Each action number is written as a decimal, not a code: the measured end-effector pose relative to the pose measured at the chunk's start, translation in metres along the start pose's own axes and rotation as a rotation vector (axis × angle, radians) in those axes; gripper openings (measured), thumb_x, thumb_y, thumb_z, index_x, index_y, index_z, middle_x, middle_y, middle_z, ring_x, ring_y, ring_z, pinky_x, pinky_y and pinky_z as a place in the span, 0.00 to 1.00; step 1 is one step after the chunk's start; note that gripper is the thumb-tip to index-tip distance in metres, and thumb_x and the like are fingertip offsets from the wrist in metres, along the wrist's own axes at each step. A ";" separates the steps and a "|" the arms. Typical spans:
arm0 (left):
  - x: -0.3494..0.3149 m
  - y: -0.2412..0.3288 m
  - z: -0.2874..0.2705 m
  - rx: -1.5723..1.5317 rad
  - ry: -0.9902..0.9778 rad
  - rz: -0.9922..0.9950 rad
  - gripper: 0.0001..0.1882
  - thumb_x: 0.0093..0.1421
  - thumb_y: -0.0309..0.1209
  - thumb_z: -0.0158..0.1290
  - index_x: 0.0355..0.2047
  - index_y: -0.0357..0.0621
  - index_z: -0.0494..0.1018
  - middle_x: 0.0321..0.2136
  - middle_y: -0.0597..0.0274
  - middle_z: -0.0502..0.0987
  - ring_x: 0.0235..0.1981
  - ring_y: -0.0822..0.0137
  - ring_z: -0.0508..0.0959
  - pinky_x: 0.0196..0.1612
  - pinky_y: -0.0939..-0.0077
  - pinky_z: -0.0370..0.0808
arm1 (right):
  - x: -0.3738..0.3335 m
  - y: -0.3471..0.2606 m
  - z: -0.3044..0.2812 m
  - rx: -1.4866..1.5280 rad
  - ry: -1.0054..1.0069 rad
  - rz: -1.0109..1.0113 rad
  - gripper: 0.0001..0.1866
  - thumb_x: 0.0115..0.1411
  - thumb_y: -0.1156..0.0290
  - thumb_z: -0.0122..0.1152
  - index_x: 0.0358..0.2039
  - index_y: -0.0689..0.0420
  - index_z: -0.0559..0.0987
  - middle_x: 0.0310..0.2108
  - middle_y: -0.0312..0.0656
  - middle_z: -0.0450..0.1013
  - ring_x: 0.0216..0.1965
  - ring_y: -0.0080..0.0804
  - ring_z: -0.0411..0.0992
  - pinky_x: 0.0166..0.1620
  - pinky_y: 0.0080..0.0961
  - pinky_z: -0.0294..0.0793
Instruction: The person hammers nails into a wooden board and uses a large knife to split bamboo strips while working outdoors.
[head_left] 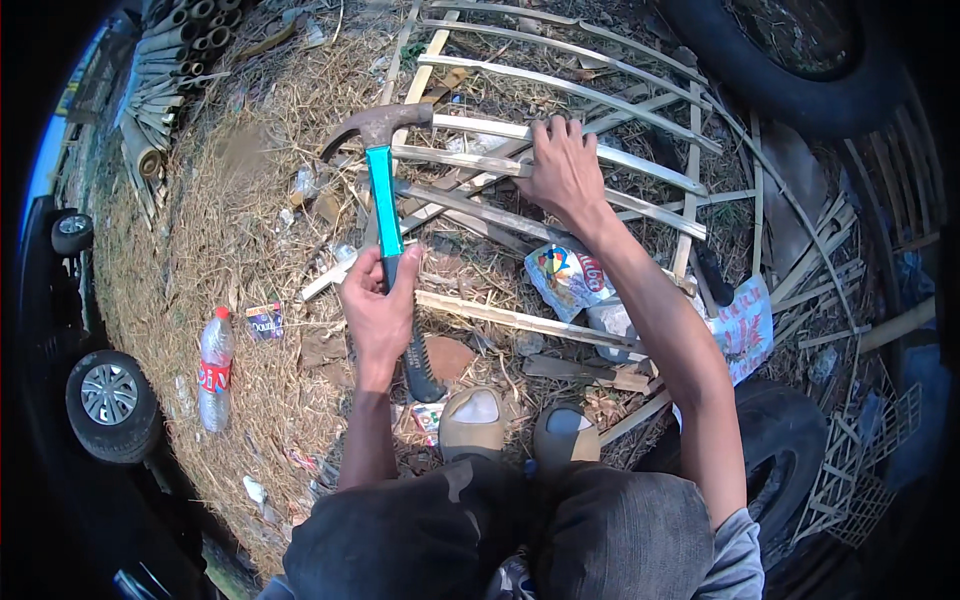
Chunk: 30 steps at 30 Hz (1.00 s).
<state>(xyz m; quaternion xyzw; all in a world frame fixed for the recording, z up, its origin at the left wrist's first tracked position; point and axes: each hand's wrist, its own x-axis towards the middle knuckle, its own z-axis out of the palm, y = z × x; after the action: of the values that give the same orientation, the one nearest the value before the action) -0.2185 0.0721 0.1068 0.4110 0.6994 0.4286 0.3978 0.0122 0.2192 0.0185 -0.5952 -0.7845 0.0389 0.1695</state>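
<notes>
My left hand (378,318) is closed round the black lower handle of a claw hammer (382,205) with a turquoise shaft. The rusty hammer head is uppermost, its claw pointing left and its face close to the end of a bamboo slat (478,126). Over that slat my right hand (565,172) is closed, fingers bent across its far edge, with the thumb by the neighbouring slat (450,158). These belong to a lattice of pale split bamboo strips on the ground, laid across crosspieces (692,150). My right palm hides part of the slats.
Dry straw and litter cover the ground. Tyres (790,435) lie at the right, with a bamboo grid (868,475) beside them. A plastic bottle (214,370) with a red cap lies left. Bamboo poles (190,35) are stacked far left, and a car wheel (112,405) shows at the left edge.
</notes>
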 end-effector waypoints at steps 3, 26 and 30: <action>-0.013 0.006 -0.037 0.034 0.084 0.060 0.09 0.66 0.32 0.63 0.36 0.41 0.75 0.19 0.78 0.73 0.19 0.88 0.63 0.22 0.86 0.53 | 0.000 -0.007 -0.023 -0.045 -0.020 0.156 0.30 0.49 0.56 0.72 0.45 0.65 0.77 0.46 0.54 0.71 0.50 0.49 0.69 0.51 0.49 0.67; -0.017 -0.068 -0.089 0.034 0.037 0.041 0.12 0.65 0.36 0.64 0.36 0.38 0.80 0.17 0.81 0.69 0.17 0.87 0.58 0.20 0.83 0.49 | -0.021 -0.021 -0.016 0.027 -0.049 0.497 0.39 0.51 0.50 0.75 0.50 0.69 0.71 0.51 0.56 0.70 0.55 0.54 0.71 0.53 0.54 0.75; -0.020 -0.075 -0.102 0.112 0.061 0.082 0.13 0.64 0.36 0.65 0.36 0.37 0.80 0.18 0.79 0.71 0.18 0.87 0.60 0.21 0.83 0.51 | -0.026 -0.012 -0.018 0.088 -0.104 0.360 0.39 0.52 0.50 0.75 0.49 0.71 0.70 0.50 0.58 0.70 0.55 0.56 0.71 0.53 0.55 0.76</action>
<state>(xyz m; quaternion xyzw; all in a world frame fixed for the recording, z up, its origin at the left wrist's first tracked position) -0.3218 0.0036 0.0741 0.4478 0.7165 0.4171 0.3348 0.0132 0.1883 0.0325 -0.7152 -0.6706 0.1334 0.1448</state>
